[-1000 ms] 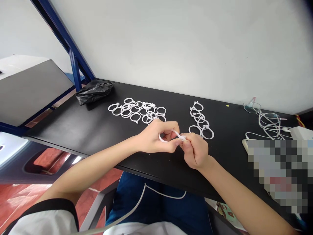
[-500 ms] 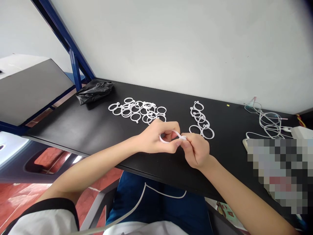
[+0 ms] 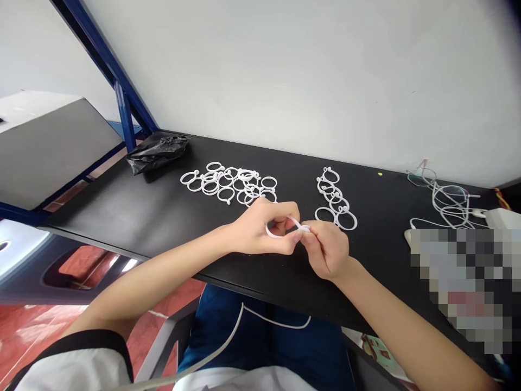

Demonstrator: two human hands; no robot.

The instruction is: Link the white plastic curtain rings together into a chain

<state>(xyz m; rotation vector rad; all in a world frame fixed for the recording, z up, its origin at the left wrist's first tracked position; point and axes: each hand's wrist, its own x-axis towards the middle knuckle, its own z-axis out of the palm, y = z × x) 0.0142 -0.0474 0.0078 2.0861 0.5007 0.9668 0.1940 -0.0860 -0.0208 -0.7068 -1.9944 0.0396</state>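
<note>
Both of my hands meet over the near middle of the black table and pinch one white plastic ring between them. My left hand curls its fingers round the ring's left side. My right hand pinches the ring's right end, where a small knob sits. Behind my left hand lies a loose pile of several white rings. Behind my right hand several more white rings lie in a rough line.
A crumpled black plastic bag lies at the table's far left corner. White cables and a pair of glasses lie at the far right, beside a blurred-out patch. A blue metal frame stands at the left. The wall runs close behind the table.
Almost nothing has moved. My hands keep hold of the same ring, with my right hand shifted very slightly.
</note>
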